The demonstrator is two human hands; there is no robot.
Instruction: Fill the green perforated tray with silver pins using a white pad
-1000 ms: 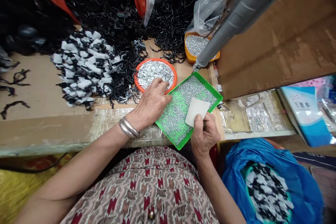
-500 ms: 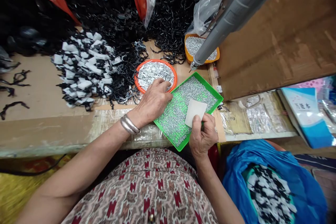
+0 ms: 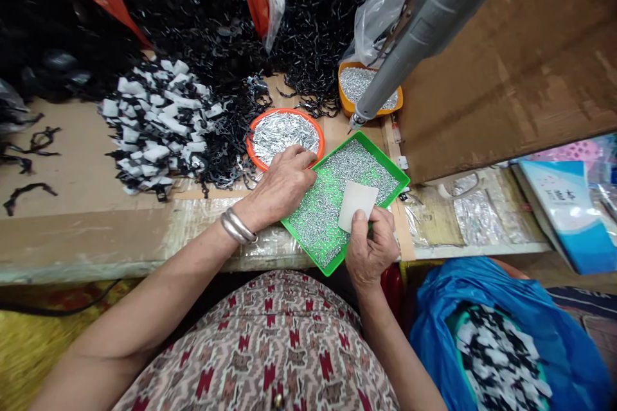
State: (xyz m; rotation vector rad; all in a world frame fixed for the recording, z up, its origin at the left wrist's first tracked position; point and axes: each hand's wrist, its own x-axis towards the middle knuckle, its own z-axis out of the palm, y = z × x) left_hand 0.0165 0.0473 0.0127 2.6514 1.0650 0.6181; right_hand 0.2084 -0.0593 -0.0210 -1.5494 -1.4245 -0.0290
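Note:
A green tray (image 3: 398, 171) full of small silver pins lies tilted near the bench's front edge. My left hand (image 3: 278, 187) rests curled on the tray's left rim, fingertips at the edge of the orange bowl (image 3: 250, 141) of shiny metal pieces. My right hand (image 3: 370, 250) pinches a small white card (image 3: 357, 203) and holds it over the pins in the tray. A metal bangle (image 3: 237, 228) circles my left wrist.
A heap of black-and-white clips (image 3: 154, 122) lies to the left, a large black pile (image 3: 308, 19) behind. A second orange dish (image 3: 359, 85) of pins stands under a grey lamp arm (image 3: 424, 19). Cardboard wall (image 3: 520, 64) at right; blue bag (image 3: 506, 334) of clips below.
My left hand slid back slightly from the orange bowl toward the tray's rim. My right hand with the card shifted a little left and down.

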